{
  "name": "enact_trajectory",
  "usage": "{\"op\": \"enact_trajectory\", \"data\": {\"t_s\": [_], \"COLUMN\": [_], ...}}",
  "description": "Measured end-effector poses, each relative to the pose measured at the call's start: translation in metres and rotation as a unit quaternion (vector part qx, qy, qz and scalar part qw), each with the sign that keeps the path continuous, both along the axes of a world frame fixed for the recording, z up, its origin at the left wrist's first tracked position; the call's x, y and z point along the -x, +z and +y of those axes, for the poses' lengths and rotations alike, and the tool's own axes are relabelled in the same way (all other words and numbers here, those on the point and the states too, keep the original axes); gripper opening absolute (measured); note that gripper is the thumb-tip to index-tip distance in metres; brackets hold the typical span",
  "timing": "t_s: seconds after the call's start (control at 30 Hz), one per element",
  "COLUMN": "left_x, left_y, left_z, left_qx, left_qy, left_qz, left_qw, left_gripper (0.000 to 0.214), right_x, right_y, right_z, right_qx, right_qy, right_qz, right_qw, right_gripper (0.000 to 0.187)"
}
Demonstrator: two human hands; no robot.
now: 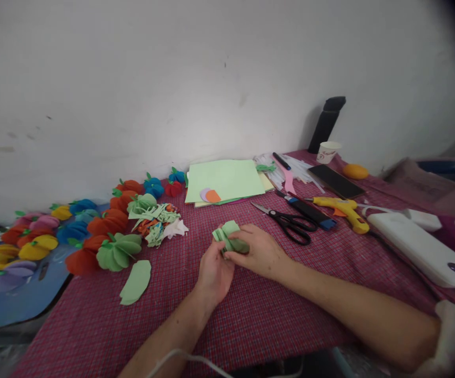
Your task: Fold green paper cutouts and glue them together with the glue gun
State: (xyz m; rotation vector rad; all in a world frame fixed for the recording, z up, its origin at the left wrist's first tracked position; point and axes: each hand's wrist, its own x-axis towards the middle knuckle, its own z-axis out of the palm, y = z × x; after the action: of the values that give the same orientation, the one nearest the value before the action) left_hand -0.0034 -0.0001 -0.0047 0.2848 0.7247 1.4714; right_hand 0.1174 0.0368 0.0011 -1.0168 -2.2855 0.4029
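Note:
A small stack of light green paper pieces (230,229) is between my two hands, over the middle of the checked cloth. My left hand (215,268) grips the stack from below and the left, fingers closed on it. From the right, my right hand (259,249) pinches and bends part of the same paper, its fingers closed. The far ends of some fingers are hidden behind the paper. A flat pile of light green paper cutouts (136,283) lies to the left of my hands. Black-handled scissors (290,223) rest on the cloth just beyond my right hand.
Paper pumpkins (119,251) in several colours crowd the left side, beside paper scraps (159,224). Green paper sheets (227,178) lie at the back. To the right are a utility knife (310,210), a yellow glue gun (345,210), a phone (335,181) and a paper cup (327,152).

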Motion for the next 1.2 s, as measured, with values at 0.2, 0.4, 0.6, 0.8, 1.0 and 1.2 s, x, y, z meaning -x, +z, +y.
{"op": "enact_trajectory", "data": {"t_s": [0.2,0.4,0.6,0.8,1.0,1.2], "left_x": [-0.0005,-0.0002,0.0008,0.0007,-0.0002,0.0009], "left_y": [0.0031,0.0041,0.0015,0.0006,0.0015,0.002], "left_z": [-0.0002,-0.0011,-0.0007,0.0008,0.0011,0.0012], "left_qx": [0.0,-0.017,-0.029,-0.035,-0.015,-0.008], "left_qy": [0.004,0.007,0.006,0.014,0.021,0.023], "left_qz": [-0.009,-0.024,-0.012,-0.017,-0.02,-0.028], "left_qw": [1.0,1.0,0.999,0.999,0.999,0.999], "left_gripper": [0.028,0.035,0.038,0.038,0.04,0.04], "right_x": [0.001,0.001,0.0011,-0.0016,-0.0026,-0.0025], "right_y": [-0.0014,0.0002,-0.0016,0.0016,0.0036,0.0036], "right_z": [0.0031,0.0044,0.0072,0.0077,0.0092,0.0088], "right_qx": [0.058,0.101,0.113,0.108,0.088,0.11], "right_qy": [0.011,0.007,0.014,0.022,0.021,-0.011], "right_qz": [0.032,0.065,0.093,0.075,0.07,0.069], "right_qw": [0.998,0.993,0.989,0.991,0.993,0.991], "right_gripper": [0.025,0.024,0.023,0.018,0.015,0.012]}}
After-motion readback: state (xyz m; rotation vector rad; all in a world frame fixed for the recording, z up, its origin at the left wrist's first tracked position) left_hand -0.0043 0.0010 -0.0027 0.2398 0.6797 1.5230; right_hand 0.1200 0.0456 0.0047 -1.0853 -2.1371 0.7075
